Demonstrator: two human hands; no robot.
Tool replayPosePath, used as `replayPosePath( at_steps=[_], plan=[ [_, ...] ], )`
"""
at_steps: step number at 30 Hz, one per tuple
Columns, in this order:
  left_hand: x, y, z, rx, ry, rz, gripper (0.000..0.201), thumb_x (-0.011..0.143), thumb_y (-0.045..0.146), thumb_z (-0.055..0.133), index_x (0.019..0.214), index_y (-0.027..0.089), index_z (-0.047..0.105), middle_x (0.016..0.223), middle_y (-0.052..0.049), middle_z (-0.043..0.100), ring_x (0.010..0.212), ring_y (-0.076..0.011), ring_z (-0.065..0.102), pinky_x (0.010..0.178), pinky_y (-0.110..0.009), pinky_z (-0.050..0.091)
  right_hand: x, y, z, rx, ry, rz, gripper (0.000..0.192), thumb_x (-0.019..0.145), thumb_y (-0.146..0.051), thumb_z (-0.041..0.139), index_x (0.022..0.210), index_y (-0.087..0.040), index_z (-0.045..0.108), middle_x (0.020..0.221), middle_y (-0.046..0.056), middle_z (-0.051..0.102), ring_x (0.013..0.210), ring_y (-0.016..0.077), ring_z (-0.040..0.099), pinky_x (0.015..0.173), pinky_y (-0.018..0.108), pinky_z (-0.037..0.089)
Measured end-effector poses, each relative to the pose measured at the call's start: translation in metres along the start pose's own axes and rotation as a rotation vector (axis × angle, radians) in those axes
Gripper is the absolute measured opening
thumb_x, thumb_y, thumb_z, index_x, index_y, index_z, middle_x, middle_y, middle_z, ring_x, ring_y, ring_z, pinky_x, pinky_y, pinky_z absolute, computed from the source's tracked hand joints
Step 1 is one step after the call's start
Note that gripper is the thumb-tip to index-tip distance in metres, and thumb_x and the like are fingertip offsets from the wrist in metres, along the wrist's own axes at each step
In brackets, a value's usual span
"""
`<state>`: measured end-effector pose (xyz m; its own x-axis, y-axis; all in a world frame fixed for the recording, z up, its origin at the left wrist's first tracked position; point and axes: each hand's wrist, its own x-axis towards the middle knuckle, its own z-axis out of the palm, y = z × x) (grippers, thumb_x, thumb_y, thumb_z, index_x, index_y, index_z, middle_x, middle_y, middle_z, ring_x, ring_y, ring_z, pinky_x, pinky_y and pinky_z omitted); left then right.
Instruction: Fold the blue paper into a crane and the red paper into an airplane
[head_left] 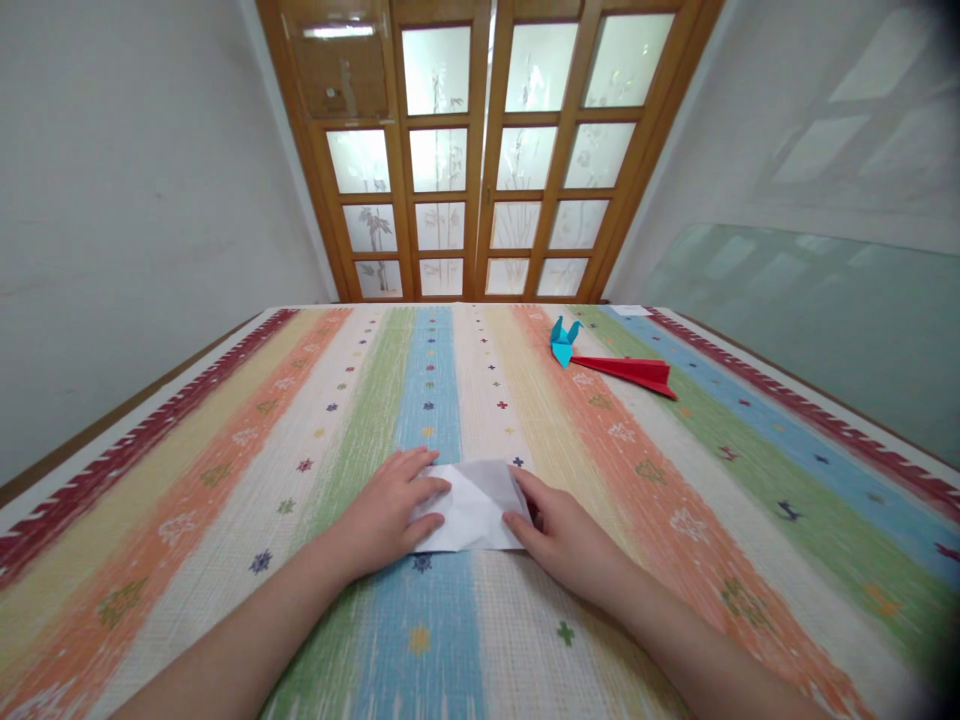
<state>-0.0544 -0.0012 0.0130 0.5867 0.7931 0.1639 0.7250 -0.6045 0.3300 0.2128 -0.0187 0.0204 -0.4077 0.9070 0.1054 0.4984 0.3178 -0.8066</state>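
1. 2 bare forearms enter from 6 o'clock, no sleeves in view.
2. Left hand [386, 512]: no ring, watch or glove.
3. Right hand [566, 540]: likewise unadorned, short nails.

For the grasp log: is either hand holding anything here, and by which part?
Nothing is lifted. Both hands press a white folded paper flat on the tablecloth: left hand on its left edge, right hand on its right edge.

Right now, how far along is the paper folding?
Two pieces look finished: a blue paper bird and a red paper plane lie at the far side of the striped cloth. In hand is a white sheet, partly folded, pressed flat by the left hand and right hand. Its final shape is not yet there.
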Motion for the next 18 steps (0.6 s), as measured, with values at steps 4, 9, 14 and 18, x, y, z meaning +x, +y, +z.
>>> replayPosePath(
  at_steps=[4,9,14,18],
  plan=[
    [0.000,-0.004,0.002,-0.001,-0.056,-0.039,0.043,0.089,0.035,0.061,0.130,0.024,0.059,0.149,-0.014,0.043,0.138,-0.0312,0.037,0.115,-0.055,0.026,-0.001,0.003,-0.003,-0.221,-0.068,-0.183,0.056,0.083,-0.005,0.054,0.133,-0.028,0.056,0.124,0.009,0.062,0.112,0.0218,0.057,0.099,0.040,0.044],
    [-0.001,-0.007,0.006,0.013,-0.064,-0.061,0.049,0.089,0.036,0.060,0.136,0.025,0.053,0.149,-0.013,0.043,0.139,-0.0305,0.036,0.115,-0.054,0.027,-0.004,0.001,-0.004,-0.399,-0.152,-0.276,0.047,0.085,-0.007,0.053,0.123,-0.032,0.066,0.133,0.009,0.057,0.123,0.0255,0.051,0.104,0.047,0.040],
    [-0.001,-0.004,0.005,0.057,-0.041,-0.054,0.048,0.089,0.032,0.061,0.136,0.026,0.053,0.149,-0.013,0.043,0.140,-0.0319,0.035,0.115,-0.059,0.024,-0.005,-0.005,-0.006,-0.465,-0.218,-0.246,0.037,0.092,-0.020,0.054,0.124,-0.035,0.065,0.136,0.006,0.057,0.133,0.0297,0.043,0.111,0.053,0.030],
    [0.000,0.003,0.003,0.140,-0.024,0.037,0.038,0.091,0.025,0.058,0.128,0.033,0.060,0.147,-0.009,0.046,0.140,-0.0309,0.035,0.114,-0.062,0.021,-0.006,-0.005,-0.008,-0.457,-0.261,-0.205,0.036,0.092,-0.028,0.057,0.127,-0.037,0.063,0.141,0.005,0.053,0.138,0.0320,0.038,0.112,0.058,0.026]
  ],
)
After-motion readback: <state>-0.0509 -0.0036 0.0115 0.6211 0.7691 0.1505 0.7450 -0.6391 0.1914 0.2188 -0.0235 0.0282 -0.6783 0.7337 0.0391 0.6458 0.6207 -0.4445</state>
